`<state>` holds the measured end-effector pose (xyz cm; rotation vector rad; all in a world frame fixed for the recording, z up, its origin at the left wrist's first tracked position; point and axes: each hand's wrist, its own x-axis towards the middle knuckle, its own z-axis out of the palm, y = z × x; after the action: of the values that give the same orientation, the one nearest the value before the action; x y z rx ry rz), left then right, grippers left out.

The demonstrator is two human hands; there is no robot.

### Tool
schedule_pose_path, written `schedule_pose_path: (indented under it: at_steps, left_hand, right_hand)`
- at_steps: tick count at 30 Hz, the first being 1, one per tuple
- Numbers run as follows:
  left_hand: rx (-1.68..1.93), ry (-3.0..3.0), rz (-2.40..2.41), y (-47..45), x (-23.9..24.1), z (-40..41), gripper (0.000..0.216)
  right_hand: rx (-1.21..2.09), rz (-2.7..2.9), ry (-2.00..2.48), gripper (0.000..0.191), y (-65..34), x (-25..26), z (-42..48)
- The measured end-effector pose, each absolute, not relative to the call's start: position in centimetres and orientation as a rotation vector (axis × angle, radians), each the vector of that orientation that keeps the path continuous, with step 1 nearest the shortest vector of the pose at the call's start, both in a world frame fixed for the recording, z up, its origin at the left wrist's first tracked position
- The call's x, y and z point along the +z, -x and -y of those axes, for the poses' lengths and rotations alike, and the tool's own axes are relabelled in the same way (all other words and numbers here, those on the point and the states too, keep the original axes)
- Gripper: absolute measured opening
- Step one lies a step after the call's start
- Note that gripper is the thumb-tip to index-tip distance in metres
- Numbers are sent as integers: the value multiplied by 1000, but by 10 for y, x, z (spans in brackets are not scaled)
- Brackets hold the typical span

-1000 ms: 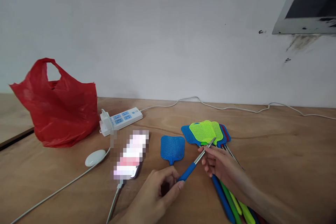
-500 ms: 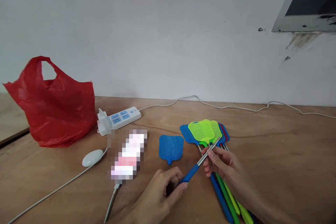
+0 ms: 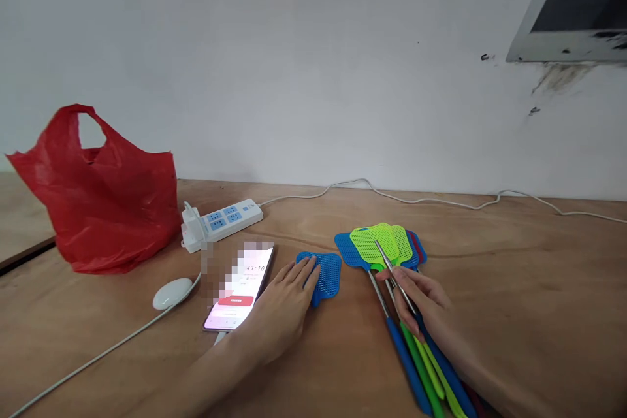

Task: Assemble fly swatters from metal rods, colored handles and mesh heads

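Blue mesh makes up the loose swatter head (image 3: pixel 329 275), lying mid-worktop (image 3: pixel 529 300), well forward of the back edge; the left hand (image 3: pixel 280 305) lays nearly straight fingers over its left side (whether they grip it, I cannot tell). The right hand (image 3: pixel 425 300) is closed around a slim metal rod (image 3: pixel 385 257), pointing up and left across a pile of swatters (image 3: pixel 375 245) and covering some of their handles. Just left of the left hand lies a lit phone (image 3: pixel 247 294), its lower end close to that forearm. Farther left are a white oval object (image 3: pixel 172 294) and, near the worktop's left edge, a red plastic bag (image 3: pixel 110 209). A power strip (image 3: pixel 230 222) sits toward the back edge, its cord (image 3: pixel 362 180) trailing right along the wall.
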<state>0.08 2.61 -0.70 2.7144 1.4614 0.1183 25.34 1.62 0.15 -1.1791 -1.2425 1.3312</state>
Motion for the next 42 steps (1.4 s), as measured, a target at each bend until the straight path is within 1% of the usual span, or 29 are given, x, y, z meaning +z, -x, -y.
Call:
schedule_pose_path:
  at_steps: [2, 6, 11, 15, 17, 20, 22, 25, 28, 34, 38, 42]
  left_hand:
    - [54, -2777, -1464, -2, -9, -29, 74]
    - [184, -2795, -1421, -5, -2, -24, 64]
    - [278, -2719, -1307, -2, 4, -20, 71]
    - [391, -2698, -1293, -1, 4, -19, 58]
    - [444, -2683, -1277, 1, 4, -20, 58]
    - [407, -2673, -1248, 5, 3, -22, 71]
    - [324, -2672, -1261, 7, 3, -24, 74]
    - [264, -2676, -1281, 7, 6, -24, 69]
    - [313, -2671, -1302, 6, 9, -21, 63]
    - [373, -2640, -1231, 7, 7, -22, 64]
    - [372, -2592, -1266, 7, 11, -25, 56]
    - [361, -2531, -1315, 8, 14, -26, 59]
  right_hand:
    - [1350, 1306, 1188, 55, -254, 1, -16]
    - [1337, 1388, 1220, 57, -253, -3, -14]
    - [1339, 1396, 1219, 55, -252, -6, -14]
    - [1343, 1399, 1196, 54, -251, -5, -14]
    - [1329, 1401, 1204, 55, -251, -5, -14]
    - [1305, 1406, 1220, 55, -252, -4, -14]
    - [1300, 1417, 1228, 55, -253, -4, -14]
    - [1295, 1434, 1227, 53, -253, -4, -13]
    - [1289, 1432, 1216, 51, -253, -5, -12]
    - [1291, 1458, 1207, 42, -253, -5, -11]
    - [1297, 1489, 1208, 39, -254, -6, -12]
    - [1310, 1509, 1197, 38, -254, -6, -11]
